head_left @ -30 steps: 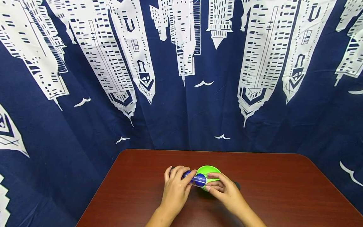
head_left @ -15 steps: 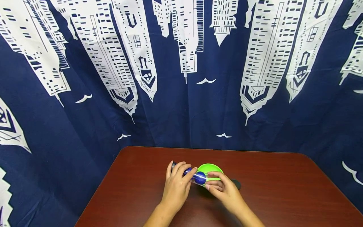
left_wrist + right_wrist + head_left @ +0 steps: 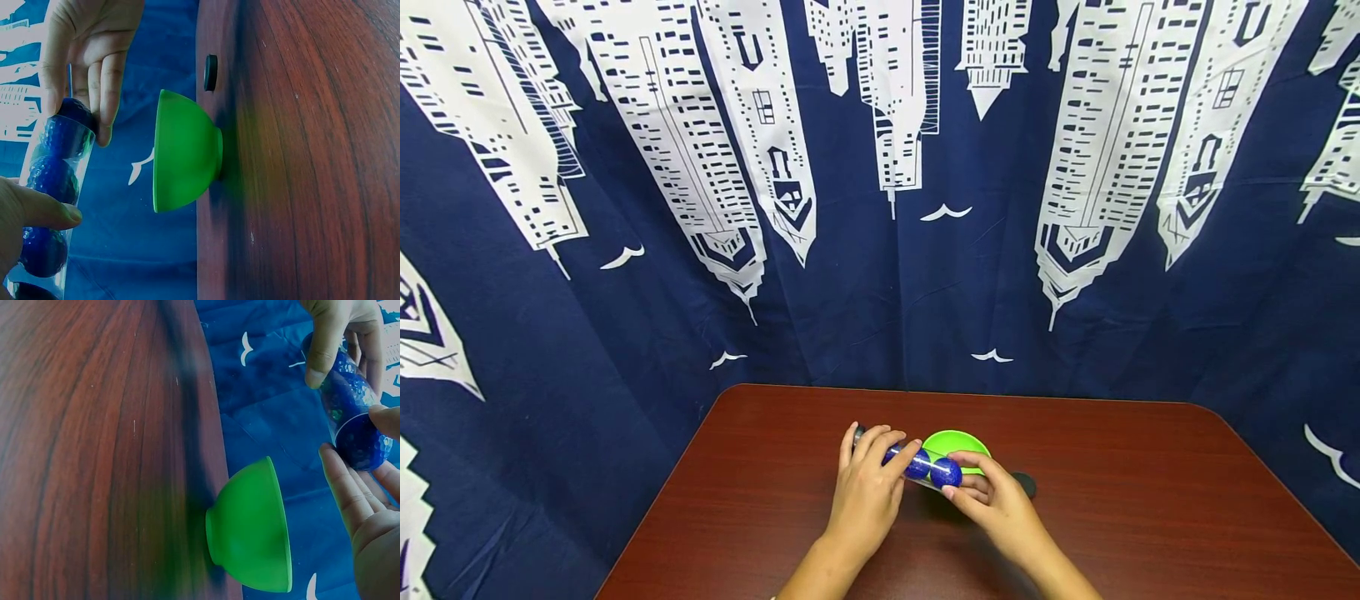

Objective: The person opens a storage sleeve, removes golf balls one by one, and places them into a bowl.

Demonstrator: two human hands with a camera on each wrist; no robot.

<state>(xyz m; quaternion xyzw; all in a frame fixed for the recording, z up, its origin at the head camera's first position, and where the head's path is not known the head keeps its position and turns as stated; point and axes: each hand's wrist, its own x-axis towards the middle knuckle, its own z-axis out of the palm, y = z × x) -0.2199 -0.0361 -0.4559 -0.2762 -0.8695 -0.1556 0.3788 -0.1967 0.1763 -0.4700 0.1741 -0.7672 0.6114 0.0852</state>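
My left hand (image 3: 867,496) grips a clear tube (image 3: 80,153) with several dark blue dimpled balls in a row inside. The tube slants down toward the right, its dark closed end up by my left fingers. At the lower, uncovered end, one blue ball (image 3: 946,472) sticks partly out of the mouth. Thumb and fingers of my right hand (image 3: 1000,504) pinch that ball; in the right wrist view the thumb lies on one side and fingers on the other. Behind and below the tube stands a green bowl (image 3: 187,156), upright on the table.
A small round black cap (image 3: 1024,484) lies on the table just right of the bowl, partly behind my right hand. The brown wood table (image 3: 1112,500) ends at a navy curtain (image 3: 880,333) printed with white buildings and birds.
The balls in the tube have slid right and down, and the end one now emerges between my right fingers. Both hands keep nearly the same place; the head view has shifted slightly.
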